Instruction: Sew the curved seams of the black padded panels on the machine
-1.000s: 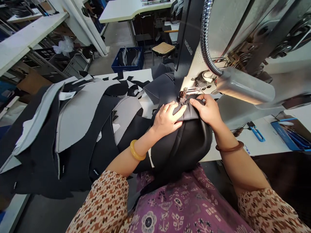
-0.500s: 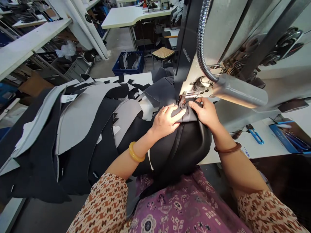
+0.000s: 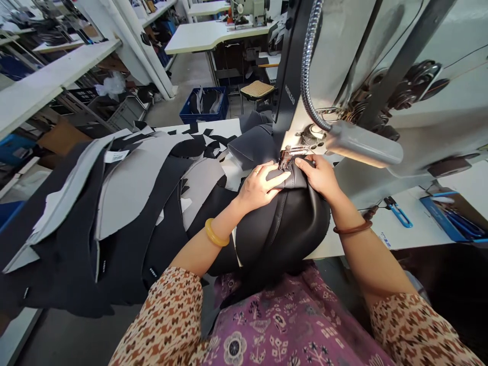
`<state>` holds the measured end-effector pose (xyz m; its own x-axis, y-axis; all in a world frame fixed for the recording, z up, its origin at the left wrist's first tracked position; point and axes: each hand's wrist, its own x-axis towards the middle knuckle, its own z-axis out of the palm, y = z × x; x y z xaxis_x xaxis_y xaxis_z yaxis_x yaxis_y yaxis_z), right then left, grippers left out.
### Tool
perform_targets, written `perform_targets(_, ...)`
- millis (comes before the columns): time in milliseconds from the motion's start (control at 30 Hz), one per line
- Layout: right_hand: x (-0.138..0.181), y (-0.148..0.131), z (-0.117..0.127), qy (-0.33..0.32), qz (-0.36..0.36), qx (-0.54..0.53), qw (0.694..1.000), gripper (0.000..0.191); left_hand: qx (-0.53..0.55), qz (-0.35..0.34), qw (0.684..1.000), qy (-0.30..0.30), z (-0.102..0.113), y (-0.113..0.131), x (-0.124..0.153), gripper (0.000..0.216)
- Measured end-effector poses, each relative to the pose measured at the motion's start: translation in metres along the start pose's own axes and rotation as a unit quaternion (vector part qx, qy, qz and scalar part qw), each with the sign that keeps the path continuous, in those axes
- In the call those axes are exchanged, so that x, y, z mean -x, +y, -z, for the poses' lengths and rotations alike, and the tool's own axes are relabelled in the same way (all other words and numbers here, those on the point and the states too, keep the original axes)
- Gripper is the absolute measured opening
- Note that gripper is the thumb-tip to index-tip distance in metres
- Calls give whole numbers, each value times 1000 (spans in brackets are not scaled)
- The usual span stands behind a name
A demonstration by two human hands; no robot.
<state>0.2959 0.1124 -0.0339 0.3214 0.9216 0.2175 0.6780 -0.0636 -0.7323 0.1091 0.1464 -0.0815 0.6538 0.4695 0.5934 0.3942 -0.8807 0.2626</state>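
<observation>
A black and grey neoprene piece lies bunched over the sewing machine's arm, hanging down toward my lap. My left hand lies on its grey top just left of the presser foot, fingers stretched flat and pressing the fabric. My right hand rests on the fabric just right of the foot, its forefinger pointing at the needle and its other fingers curled over the fold. The sewing machine head rises above both hands.
A pile of black and grey cut panels covers the white table to my left. Blue thread snips and a blue tray lie at the right. A blue crate, a stool and other work tables stand behind.
Both hands and the fabric have crept slightly away from me under the presser foot. The camera has tilted up a little.
</observation>
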Motion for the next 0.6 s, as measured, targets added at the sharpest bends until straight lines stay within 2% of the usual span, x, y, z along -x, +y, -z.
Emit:
perform_targets(100, 7, -4, 2, -2, -48, 35, 998, 45, 28, 25, 999, 23, 1, 5, 6, 38)
perform_targets(167, 20, -5, 2, 0, -74, 69, 995, 46, 80, 117, 988, 53, 1, 9, 19, 43)
perform_targets(200, 28, -3, 2, 11, -72, 84, 994, 45, 128, 200, 969, 73, 1, 11, 27, 47)
perform_targets(233, 39, 1, 1, 26, -59, 95, 993, 48, 186, 296, 933, 90, 0, 13, 37, 50)
perform_targets(267, 51, 7, -1, 43, -41, 99, 993, 55, 246, 387, 883, 99, -1, 14, 47, 49)
perform_targets(300, 64, 14, -3, 61, -22, 96, 993, 63, 301, 462, 828, 102, -2, 16, 57, 45)
perform_targets(333, 79, 21, -7, 67, -14, 85, 994, 69, 346, 508, 783, 96, -4, 19, 66, 37)
perform_targets(400, 111, 37, -15, 58, -83, 19, 995, 70, 396, 539, 738, 87, -10, 26, 79, 23)
perform_targets(467, 144, 49, -25, 41, -215, -95, 971, 63, 439, 556, 698, 99, -17, 36, 83, 17)
perform_targets(533, 173, 54, -35, -28, -326, -233, 916, 57, 495, 568, 649, 104, -24, 50, 80, 11)
perform_targets(600, 192, 52, -43, -64, -390, -353, 848, 51, 557, 566, 600, 95, -26, 66, 73, 9)
